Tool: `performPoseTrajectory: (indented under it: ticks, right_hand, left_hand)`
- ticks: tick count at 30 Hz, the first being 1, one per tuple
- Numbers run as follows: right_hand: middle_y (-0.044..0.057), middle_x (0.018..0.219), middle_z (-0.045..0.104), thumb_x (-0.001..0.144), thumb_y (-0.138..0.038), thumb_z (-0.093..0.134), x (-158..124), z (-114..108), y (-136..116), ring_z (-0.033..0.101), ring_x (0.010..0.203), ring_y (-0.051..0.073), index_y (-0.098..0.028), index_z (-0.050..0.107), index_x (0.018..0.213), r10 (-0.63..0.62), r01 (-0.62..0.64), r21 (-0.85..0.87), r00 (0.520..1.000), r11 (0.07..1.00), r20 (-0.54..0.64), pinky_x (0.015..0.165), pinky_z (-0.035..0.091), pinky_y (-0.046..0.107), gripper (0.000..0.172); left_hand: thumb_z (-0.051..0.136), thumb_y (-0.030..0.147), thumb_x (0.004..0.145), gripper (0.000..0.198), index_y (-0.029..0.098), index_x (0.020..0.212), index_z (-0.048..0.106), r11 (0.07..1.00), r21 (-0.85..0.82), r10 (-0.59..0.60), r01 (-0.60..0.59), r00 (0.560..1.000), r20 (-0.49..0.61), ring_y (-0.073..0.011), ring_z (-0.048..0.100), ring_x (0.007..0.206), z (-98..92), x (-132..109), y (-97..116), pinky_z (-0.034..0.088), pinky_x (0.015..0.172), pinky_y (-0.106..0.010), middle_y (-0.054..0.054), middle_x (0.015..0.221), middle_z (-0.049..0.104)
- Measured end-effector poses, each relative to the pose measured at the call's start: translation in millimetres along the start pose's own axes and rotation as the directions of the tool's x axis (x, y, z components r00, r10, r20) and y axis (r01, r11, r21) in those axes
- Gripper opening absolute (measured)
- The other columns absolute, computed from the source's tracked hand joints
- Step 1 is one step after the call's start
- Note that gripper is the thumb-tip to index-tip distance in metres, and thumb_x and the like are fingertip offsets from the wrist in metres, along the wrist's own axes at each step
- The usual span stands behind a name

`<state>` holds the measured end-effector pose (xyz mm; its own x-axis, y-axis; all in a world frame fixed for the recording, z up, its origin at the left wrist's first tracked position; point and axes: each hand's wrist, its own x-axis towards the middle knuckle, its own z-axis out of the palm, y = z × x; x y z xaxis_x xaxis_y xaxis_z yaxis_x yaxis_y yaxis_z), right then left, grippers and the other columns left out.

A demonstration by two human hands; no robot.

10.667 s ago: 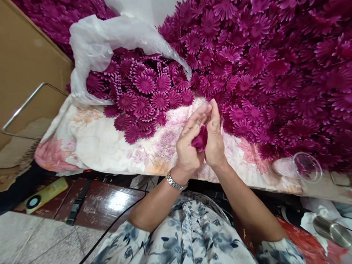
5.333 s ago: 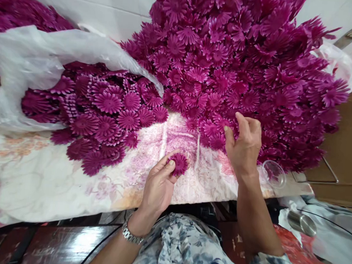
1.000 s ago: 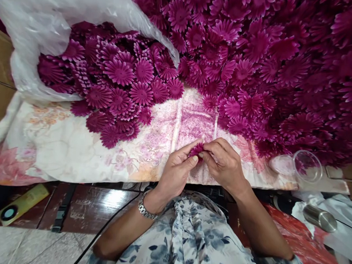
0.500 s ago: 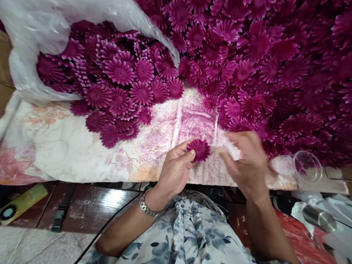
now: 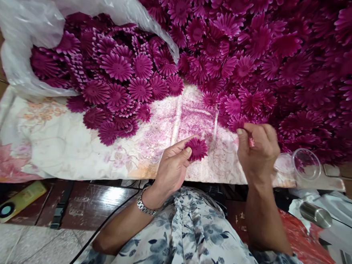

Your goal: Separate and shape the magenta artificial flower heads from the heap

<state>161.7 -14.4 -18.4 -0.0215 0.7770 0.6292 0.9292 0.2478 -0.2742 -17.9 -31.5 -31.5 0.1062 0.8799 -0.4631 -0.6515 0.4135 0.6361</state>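
Observation:
Between thumb and fingers, my left hand point(image 5: 173, 164) holds a magenta artificial flower point(image 5: 197, 149), its petals facing up above the stained cloth. A metal watch circles the left wrist. Close to the lower edge of the large flower pile point(image 5: 252, 69), my right hand point(image 5: 257, 151) is closed in a pinch, thumb against the curled index finger. Whatever it grips, if anything, is too small to make out. Layered flower pieces point(image 5: 115, 95) spill from a clear plastic bag point(image 5: 36, 21) to the left.
A floral cloth point(image 5: 72, 153) covers the tabletop, dusted magenta in the middle. A clear plastic cup point(image 5: 306, 164) lies at the right near the pile. Lower right are a metal cylinder point(image 5: 316, 214) and red plastic point(image 5: 309, 246). A dark cable point(image 5: 103, 223) runs beside my left arm.
My right hand has moved right and slightly up, away from the held flower to the pile's edge, its fingers now pinched. The left hand keeps its flower almost in place.

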Motion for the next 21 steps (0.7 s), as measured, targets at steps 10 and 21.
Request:
performPoseTrajectory:
  ticks: [10,21]
  right_hand:
    - [0.001,0.07,0.056,0.084,-0.019,0.057,-10,13,-39,0.053,0.068,0.014,-0.019,0.054,0.079,-0.18,0.002,0.466,0.924,0.885,0.337,0.064,0.044,0.028,0.006]
    - [0.007,0.087,0.063,0.082,-0.025,0.06,6,-9,5,0.057,0.081,0.02,-0.02,0.064,0.095,0.011,-0.011,-0.009,1.0,1.0,-0.026,0.072,0.047,0.036,0.014]
  left_hand:
    - [0.077,0.023,0.062,0.032,0.017,0.093,0.074,0.998,0.056,-0.033,0.028,0.995,0.094,-0.014,0.063,0.077,4.7,-1,-3,0.048,0.078,-0.026,-0.005,0.086,0.073]
    - [0.079,0.024,0.06,0.028,0.016,0.086,0.075,1.0,0.021,0.005,-0.005,1.0,0.011,-0.0167,0.066,0.08,1.6,-1,4,0.049,0.085,-0.031,-0.006,0.084,0.074]
